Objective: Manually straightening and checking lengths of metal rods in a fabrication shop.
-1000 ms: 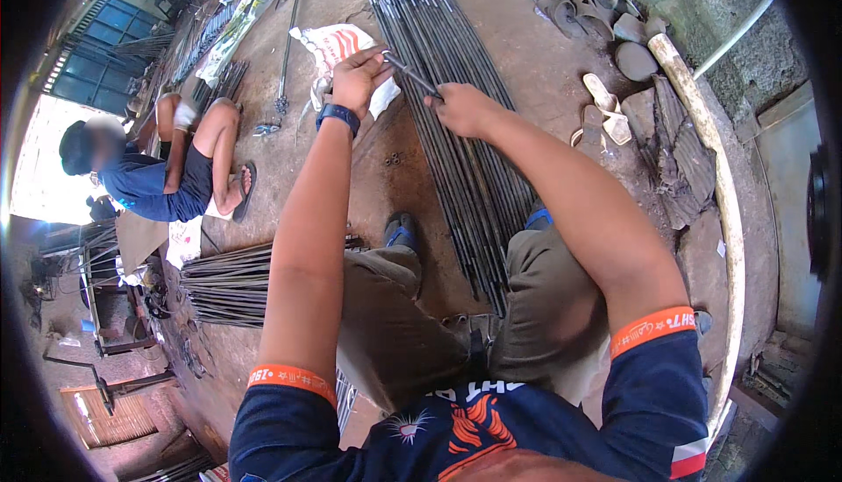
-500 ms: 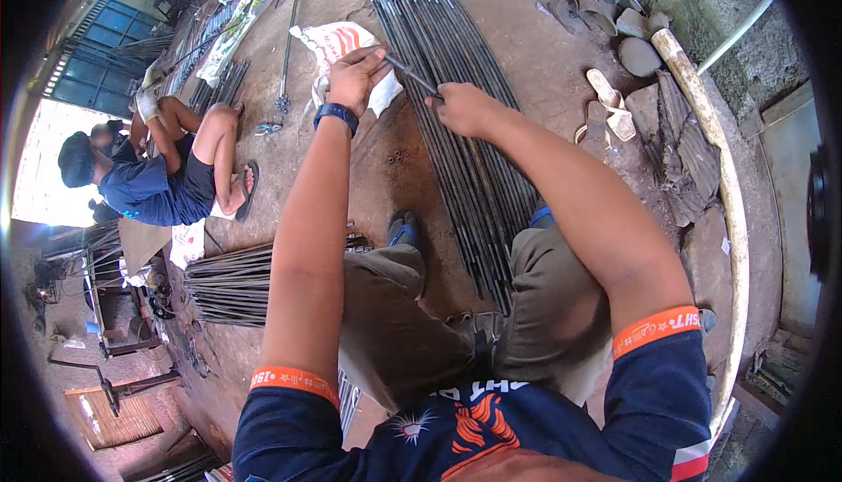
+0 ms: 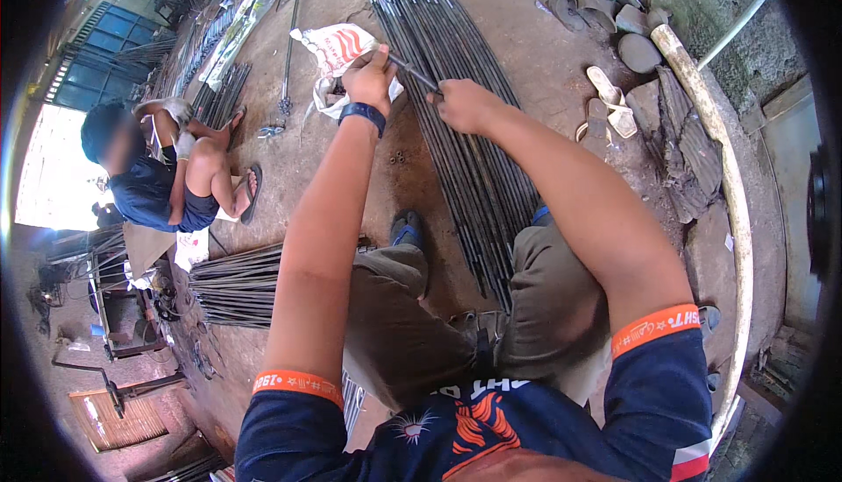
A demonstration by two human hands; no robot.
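Observation:
A dark metal rod (image 3: 414,72) slants between my two hands, above the bundle on the floor. The fingers of my left hand (image 3: 369,80) pinch its far left end. My right hand (image 3: 467,107) is closed around it lower down and to the right; whatever part of the rod lies inside that fist is hidden. Beneath my hands, a long bundle of dark metal rods (image 3: 460,166) runs from the far middle to between my legs. A white sack with red stripes (image 3: 338,46) lies just beyond my left hand.
On the left, a co-worker (image 3: 158,166) sits on the floor. More rods (image 3: 232,285) are stacked by my left forearm. Pale sandals (image 3: 612,100) and flat dark pieces lie to the right, before a long pale pole (image 3: 724,162). Pliers (image 3: 271,131) lie near the co-worker.
My left hand has shifted slightly right and turned a little at the rod's end. My right hand has stayed nearly in place. The co-worker has moved, head and arms in a new position.

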